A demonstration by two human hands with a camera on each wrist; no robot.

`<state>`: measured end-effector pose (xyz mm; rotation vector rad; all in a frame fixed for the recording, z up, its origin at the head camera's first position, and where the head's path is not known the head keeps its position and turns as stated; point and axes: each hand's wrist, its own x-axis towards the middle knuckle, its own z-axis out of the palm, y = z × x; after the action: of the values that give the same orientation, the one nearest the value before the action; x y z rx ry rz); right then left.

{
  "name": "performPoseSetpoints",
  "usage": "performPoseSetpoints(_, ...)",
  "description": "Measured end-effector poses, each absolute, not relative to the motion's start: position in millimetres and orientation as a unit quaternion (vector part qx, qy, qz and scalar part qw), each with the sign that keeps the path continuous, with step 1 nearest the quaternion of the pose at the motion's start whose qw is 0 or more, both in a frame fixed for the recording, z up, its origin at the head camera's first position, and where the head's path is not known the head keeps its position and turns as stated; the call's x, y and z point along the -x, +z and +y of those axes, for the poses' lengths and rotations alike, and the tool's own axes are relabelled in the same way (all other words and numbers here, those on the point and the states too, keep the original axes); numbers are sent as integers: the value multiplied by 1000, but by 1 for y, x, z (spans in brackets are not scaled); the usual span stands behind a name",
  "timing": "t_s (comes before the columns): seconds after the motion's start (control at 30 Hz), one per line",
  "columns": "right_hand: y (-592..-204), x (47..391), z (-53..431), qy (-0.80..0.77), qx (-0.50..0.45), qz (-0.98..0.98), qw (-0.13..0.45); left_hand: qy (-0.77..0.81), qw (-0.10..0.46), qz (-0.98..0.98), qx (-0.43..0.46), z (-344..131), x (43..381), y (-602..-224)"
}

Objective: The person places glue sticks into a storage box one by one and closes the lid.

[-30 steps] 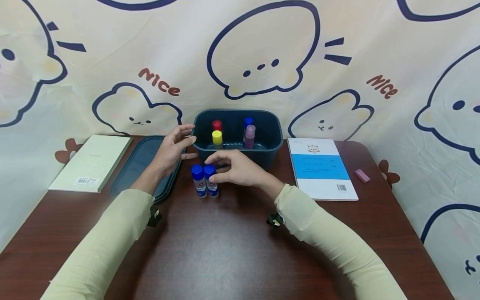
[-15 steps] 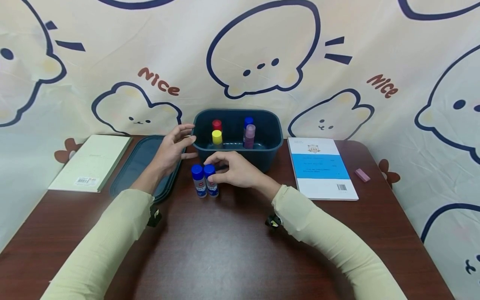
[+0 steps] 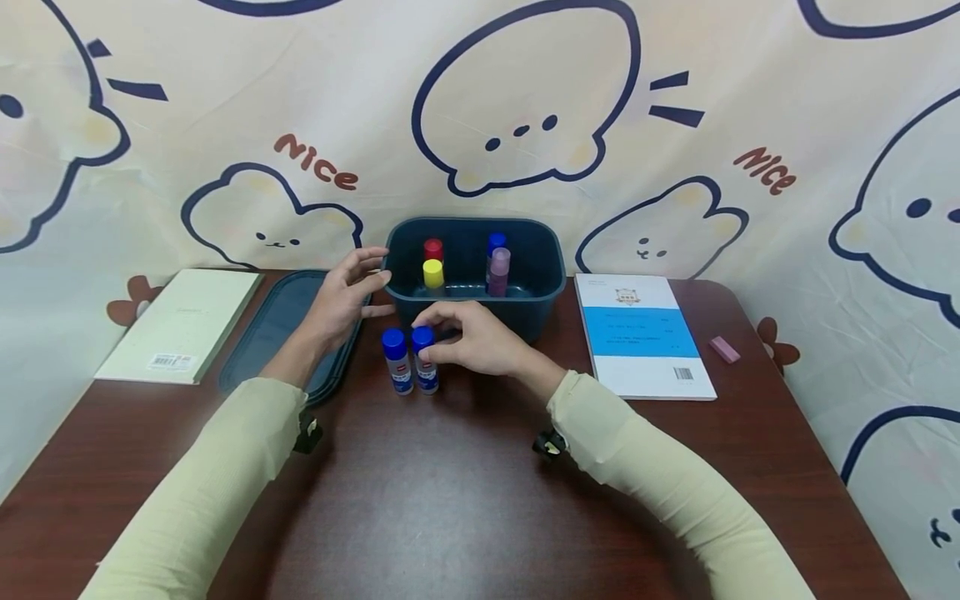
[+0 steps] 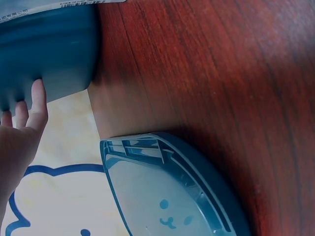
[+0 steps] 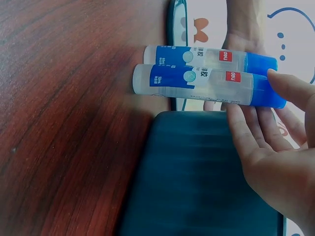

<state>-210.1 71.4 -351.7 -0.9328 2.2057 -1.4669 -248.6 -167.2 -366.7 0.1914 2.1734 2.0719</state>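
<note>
Two clear liquid glue bottles with blue caps stand upright side by side on the table in the head view. My right hand [image 3: 480, 337] pinches the right glue bottle [image 3: 427, 375] at its cap, between thumb and fingers. A narrow gap separates it from the left glue bottle [image 3: 398, 371]. The right wrist view shows the held bottle's label [image 5: 172, 76] and the thumb on its blue cap [image 5: 268, 92]. My left hand [image 3: 347, 287] rests its extended fingertips against the left end of a dark teal bin [image 3: 517, 317]; the left wrist view shows these fingers [image 4: 38, 101] touching its wall.
Inside the bin stand a red-capped item [image 3: 433, 249], a yellow-capped one [image 3: 433, 273], a blue-capped one [image 3: 497, 242] and a purple one [image 3: 498, 275]. A teal lid [image 3: 270, 333] and pale green book [image 3: 180, 325] lie left; a blue-and-white book [image 3: 641, 333] and pink eraser [image 3: 724, 350] lie right.
My right hand has closed on the right glue bottle's cap and shifted that bottle slightly right, widening the gap between the two bottles. The left hand stays at the bin.
</note>
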Motion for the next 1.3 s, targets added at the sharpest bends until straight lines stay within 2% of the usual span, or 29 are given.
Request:
performPoseSetpoints(0.73, -322, 212, 81, -522, 331, 774, 137, 687, 70, 721, -58, -168, 248, -366)
performPoseSetpoints(1.1, -304, 219, 91, -530, 314, 783, 81, 686, 66, 723, -58, -167, 249, -366)
performPoseSetpoints(1.3, -297, 221, 95, -543, 298, 782, 75, 690, 71, 717, -59, -168, 248, -365)
